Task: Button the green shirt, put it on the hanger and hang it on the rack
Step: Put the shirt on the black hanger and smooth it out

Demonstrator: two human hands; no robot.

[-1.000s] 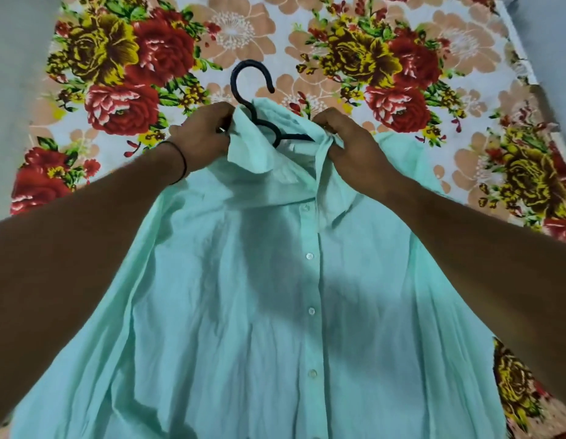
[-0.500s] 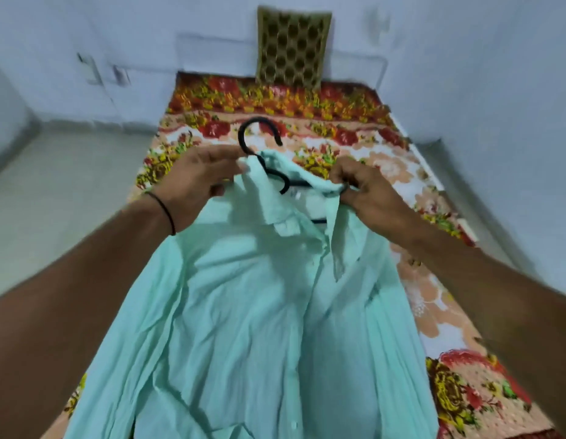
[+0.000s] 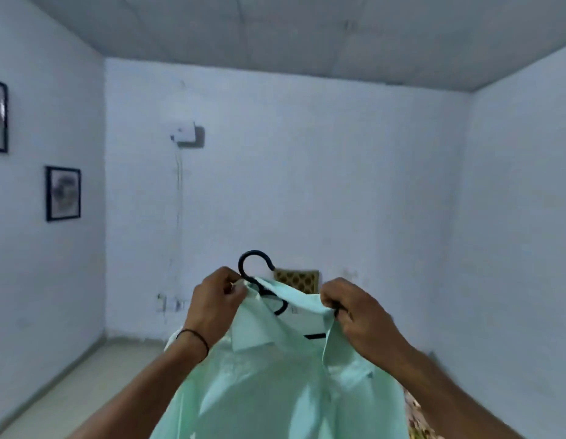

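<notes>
Shirt collar between both hands' fingers

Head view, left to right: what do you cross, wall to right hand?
Black-framed picture on the left wall → white wall-mounted box → left hand → black plastic hanger hook → right hand.

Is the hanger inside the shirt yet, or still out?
In. The black hanger sits inside the green shirt collar, with only its hook sticking out above.

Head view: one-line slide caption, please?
Both hands, left and right, lift the green shirt on its black hanger.
</notes>
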